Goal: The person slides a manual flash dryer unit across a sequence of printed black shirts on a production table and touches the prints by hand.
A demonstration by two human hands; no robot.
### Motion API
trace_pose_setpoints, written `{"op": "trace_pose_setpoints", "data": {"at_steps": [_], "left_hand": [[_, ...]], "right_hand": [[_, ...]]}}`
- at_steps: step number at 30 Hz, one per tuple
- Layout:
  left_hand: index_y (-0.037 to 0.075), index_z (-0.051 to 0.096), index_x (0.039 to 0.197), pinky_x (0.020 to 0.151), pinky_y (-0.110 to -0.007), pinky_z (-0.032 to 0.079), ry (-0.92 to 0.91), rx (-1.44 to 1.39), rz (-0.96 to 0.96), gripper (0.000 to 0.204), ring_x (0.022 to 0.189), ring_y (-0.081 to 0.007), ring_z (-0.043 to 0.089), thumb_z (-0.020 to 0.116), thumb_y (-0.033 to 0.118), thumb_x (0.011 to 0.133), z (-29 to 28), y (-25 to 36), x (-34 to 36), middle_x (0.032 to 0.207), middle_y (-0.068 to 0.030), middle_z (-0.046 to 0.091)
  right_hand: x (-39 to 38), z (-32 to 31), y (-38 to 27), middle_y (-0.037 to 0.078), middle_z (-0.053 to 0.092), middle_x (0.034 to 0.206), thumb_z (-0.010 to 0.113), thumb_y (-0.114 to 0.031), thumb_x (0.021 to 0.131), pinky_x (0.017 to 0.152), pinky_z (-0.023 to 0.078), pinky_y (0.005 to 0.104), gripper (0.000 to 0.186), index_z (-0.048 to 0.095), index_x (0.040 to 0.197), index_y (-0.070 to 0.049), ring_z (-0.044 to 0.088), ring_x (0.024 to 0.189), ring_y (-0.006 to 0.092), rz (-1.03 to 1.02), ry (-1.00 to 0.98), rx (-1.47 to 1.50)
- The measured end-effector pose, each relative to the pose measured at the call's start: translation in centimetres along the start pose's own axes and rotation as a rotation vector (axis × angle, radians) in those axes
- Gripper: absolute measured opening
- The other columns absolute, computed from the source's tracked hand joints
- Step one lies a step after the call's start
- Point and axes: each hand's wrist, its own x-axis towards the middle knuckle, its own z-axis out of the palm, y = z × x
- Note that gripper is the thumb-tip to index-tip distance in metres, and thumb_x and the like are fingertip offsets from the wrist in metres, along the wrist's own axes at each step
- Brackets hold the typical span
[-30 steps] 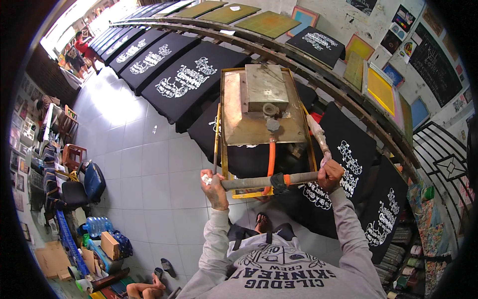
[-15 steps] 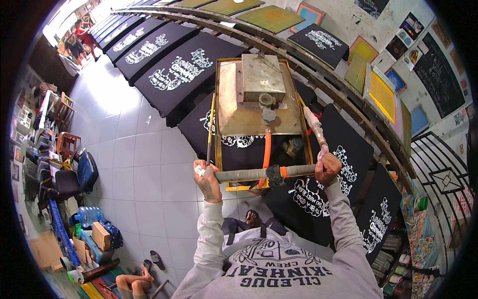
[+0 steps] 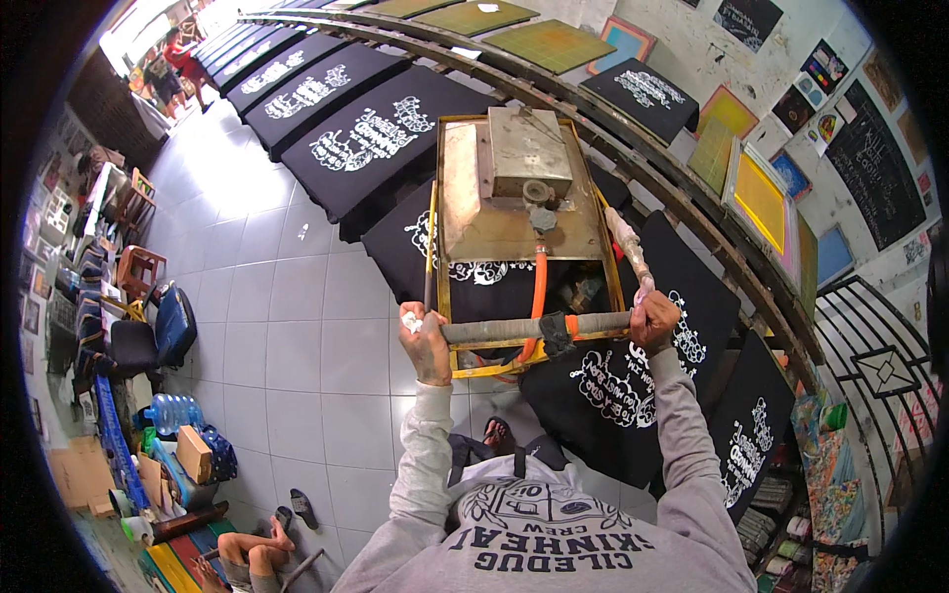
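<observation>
A boxy metal machine (image 3: 494, 227) in a yellow frame stands over black shirts with white prints, an orange hose (image 3: 540, 287) hanging from its front. My left hand (image 3: 425, 341) is closed round the left end of a wrapped handle bar (image 3: 494, 331), beside a dark side rod, with a small white wad at the fingers. My right hand (image 3: 652, 321) is closed at the bar's right end, where a cloth-wrapped side handle (image 3: 630, 247) meets it. A dark wrapped lump (image 3: 557, 336) with orange binding sits on the bar. Part of the shirt beneath is hidden by the machine.
Black shirts (image 3: 336, 99) lie on slanted boards along rails (image 3: 761, 287). Coloured screens (image 3: 761, 208) lean at the right wall, near a metal grille (image 3: 890, 371). Left are chairs (image 3: 168, 326), bottles and boxes. Two people (image 3: 183, 69) stand far back; another's bare legs (image 3: 262, 553) show bottom left.
The machine, my hands and the surroundings sit slightly higher in the picture than a second ago. Both hands have kept their hold on the bar. The far-off people have shifted posture.
</observation>
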Motion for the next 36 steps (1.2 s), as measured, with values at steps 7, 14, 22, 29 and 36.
{"op": "trace_pose_setpoints", "data": {"at_steps": [7, 14, 22, 29, 36], "left_hand": [[0.011, 0.042, 0.09, 0.073, -0.026, 0.047, 0.024, -0.012, 0.019, 0.019, 0.075, -0.0109, 0.054, 0.053, -0.004, 0.086, -0.1, 0.1, -1.2, 0.088, 0.0004, 0.044], [0.011, 0.043, 0.092, 0.074, -0.026, 0.045, 0.088, 0.054, 0.004, 0.015, 0.075, -0.0103, 0.053, 0.052, 0.001, 0.087, 0.5, 0.8, -2.9, 0.088, 0.0012, 0.044], [0.01, 0.046, 0.097, 0.08, -0.027, 0.044, 0.116, 0.136, 0.08, 0.012, 0.082, -0.0116, 0.052, 0.055, 0.005, 0.091, 0.4, -0.3, -3.8, 0.091, 0.0003, 0.045], [0.008, 0.05, 0.1, 0.081, -0.029, 0.041, 0.141, 0.122, 0.078, 0.008, 0.082, -0.013, 0.052, 0.053, 0.004, 0.094, 0.7, -1.8, -3.1, 0.084, -0.0028, 0.053], [0.007, 0.052, 0.101, 0.081, -0.031, 0.042, 0.177, 0.145, 0.074, 0.013, 0.081, -0.0142, 0.052, 0.052, 0.001, 0.09, 0.9, -2.4, -2.3, 0.084, -0.0039, 0.054]], "right_hand": [[-0.3, 0.4, 1.1, 0.014, 0.05, 0.063, 0.059, -0.012, 0.081, 0.051, 0.045, 0.0417, 0.022, 0.051, 0.063, -0.002, 0.054, 0.053, 0.0315, 0.021, -0.018, 0.039], [0.9, 1.1, 2.5, 0.012, 0.049, 0.063, 0.06, -0.012, 0.078, 0.052, 0.044, 0.043, 0.019, 0.052, 0.064, -0.002, 0.053, 0.054, 0.0323, -0.048, -0.023, 0.069], [1.8, 1.2, 3.9, 0.013, 0.046, 0.064, 0.063, -0.013, 0.074, 0.053, 0.042, 0.0462, 0.021, 0.048, 0.062, -0.004, 0.051, 0.056, 0.0334, -0.066, -0.054, 0.068], [2.0, 1.4, 5.7, 0.013, 0.047, 0.063, 0.064, -0.017, 0.076, 0.054, 0.044, 0.0469, 0.026, 0.048, 0.061, -0.005, 0.052, 0.057, 0.0341, -0.096, -0.037, 0.06], [2.2, 1.6, 5.9, 0.013, 0.051, 0.065, 0.065, -0.016, 0.077, 0.057, 0.046, 0.0469, 0.023, 0.051, 0.064, -0.005, 0.055, 0.06, 0.035, -0.06, -0.035, 0.062]]}}
